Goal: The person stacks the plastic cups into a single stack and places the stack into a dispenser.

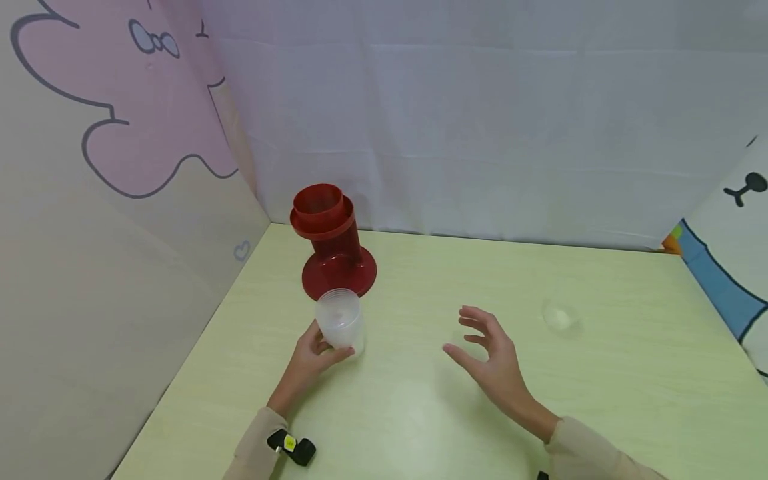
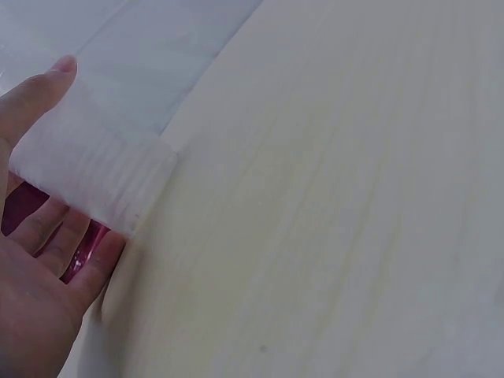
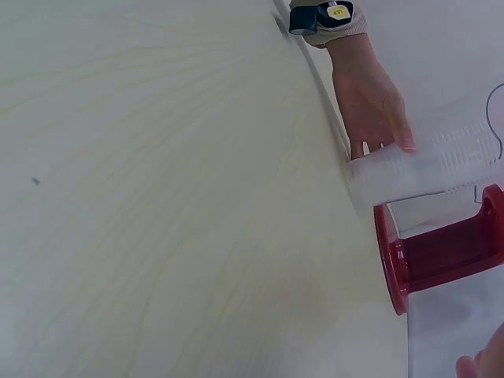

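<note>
A stack of clear plastic cups [image 1: 340,323] stands upright near the table's left side, its stacked rims uppermost. My left hand [image 1: 315,353] grips it low down, thumb on the near side and fingers round the left. In the left wrist view the fingers curl behind the ribbed cup stack [image 2: 102,169]. Just behind the cups rises a red stand [image 1: 336,247] with a round base and a wide collar. To the right, my right hand [image 1: 495,363] hovers over the table with fingers loosely bent, holding nothing; only part of it shows in the right wrist view.
A small, clear, rounded plastic thing [image 1: 561,317] lies on the pale table [image 1: 420,420], beyond and right of the right hand. Printed cloth walls [image 1: 468,133] enclose the table at the back and sides.
</note>
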A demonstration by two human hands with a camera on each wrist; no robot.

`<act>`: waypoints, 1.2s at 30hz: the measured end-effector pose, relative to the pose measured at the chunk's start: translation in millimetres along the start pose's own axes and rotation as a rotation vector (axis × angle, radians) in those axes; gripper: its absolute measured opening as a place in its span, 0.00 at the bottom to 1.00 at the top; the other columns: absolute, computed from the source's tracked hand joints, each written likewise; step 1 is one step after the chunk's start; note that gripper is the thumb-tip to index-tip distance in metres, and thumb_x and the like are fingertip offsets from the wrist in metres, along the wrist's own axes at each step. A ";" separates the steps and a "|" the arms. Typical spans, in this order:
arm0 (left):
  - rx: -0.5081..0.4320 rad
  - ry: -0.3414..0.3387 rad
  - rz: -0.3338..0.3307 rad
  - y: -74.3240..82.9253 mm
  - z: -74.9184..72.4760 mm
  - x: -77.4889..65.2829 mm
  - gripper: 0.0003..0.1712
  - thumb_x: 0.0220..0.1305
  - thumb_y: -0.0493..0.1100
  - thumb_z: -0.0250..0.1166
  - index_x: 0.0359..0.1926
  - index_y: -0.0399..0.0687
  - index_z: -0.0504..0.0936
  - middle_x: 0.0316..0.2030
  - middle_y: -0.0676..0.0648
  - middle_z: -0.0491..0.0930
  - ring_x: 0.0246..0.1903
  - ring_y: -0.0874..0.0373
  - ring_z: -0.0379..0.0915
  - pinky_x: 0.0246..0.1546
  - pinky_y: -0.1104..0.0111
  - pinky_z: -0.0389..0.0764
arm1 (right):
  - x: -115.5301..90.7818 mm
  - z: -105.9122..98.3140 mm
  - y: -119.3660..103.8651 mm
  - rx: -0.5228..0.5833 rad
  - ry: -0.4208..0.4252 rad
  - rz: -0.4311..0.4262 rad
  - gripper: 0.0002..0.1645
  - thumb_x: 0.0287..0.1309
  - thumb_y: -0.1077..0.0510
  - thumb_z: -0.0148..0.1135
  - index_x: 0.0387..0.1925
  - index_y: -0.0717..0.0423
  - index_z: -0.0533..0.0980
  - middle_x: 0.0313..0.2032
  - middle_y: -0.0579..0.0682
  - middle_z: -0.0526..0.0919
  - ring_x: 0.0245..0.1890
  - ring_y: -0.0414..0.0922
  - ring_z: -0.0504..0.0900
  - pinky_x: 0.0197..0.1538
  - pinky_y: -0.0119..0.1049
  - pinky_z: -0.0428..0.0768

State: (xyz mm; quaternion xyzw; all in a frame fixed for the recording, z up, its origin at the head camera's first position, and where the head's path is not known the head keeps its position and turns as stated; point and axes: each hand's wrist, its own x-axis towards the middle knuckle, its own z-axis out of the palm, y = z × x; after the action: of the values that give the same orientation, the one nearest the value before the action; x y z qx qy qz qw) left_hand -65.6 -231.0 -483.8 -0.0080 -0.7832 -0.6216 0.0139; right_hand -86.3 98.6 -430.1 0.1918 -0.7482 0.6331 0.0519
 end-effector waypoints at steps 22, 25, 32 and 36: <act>0.001 -0.009 -0.012 -1.5 -1.6 0.8 0.41 0.51 0.47 0.74 0.64 0.67 0.64 0.59 0.54 0.70 0.56 0.53 0.70 0.54 0.60 0.75 | -29.1 -32.5 24.1 -0.073 0.166 0.138 0.47 0.47 0.67 0.72 0.65 0.55 0.58 0.59 0.46 0.66 0.58 0.43 0.71 0.54 0.25 0.73; 0.004 -0.008 -0.013 -2.5 -1.7 1.1 0.41 0.51 0.47 0.74 0.64 0.67 0.63 0.59 0.55 0.70 0.56 0.53 0.70 0.53 0.60 0.75 | -33.0 -39.9 27.2 -0.096 0.179 0.173 0.47 0.47 0.65 0.72 0.66 0.54 0.57 0.60 0.48 0.65 0.58 0.41 0.70 0.54 0.23 0.72; 0.014 -0.006 -0.020 -2.3 -1.8 1.5 0.41 0.50 0.48 0.74 0.64 0.68 0.63 0.59 0.55 0.70 0.56 0.53 0.70 0.54 0.61 0.75 | -36.9 -55.6 33.3 -0.174 0.208 0.222 0.50 0.49 0.62 0.72 0.68 0.51 0.54 0.61 0.51 0.63 0.57 0.40 0.69 0.52 0.20 0.70; 0.005 -0.011 -0.019 -1.7 -2.1 1.2 0.42 0.51 0.47 0.74 0.64 0.67 0.63 0.59 0.54 0.70 0.56 0.52 0.70 0.53 0.59 0.75 | -36.3 -65.4 37.4 -0.196 0.227 0.259 0.49 0.50 0.61 0.71 0.69 0.53 0.53 0.61 0.52 0.63 0.56 0.41 0.69 0.51 0.19 0.71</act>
State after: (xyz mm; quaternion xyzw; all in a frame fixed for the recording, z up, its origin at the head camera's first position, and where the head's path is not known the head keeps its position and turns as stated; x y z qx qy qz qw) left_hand -66.8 -233.4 -485.0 -0.0038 -0.7849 -0.6196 0.0039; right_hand -76.8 174.5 -463.8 0.0151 -0.8140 0.5761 0.0724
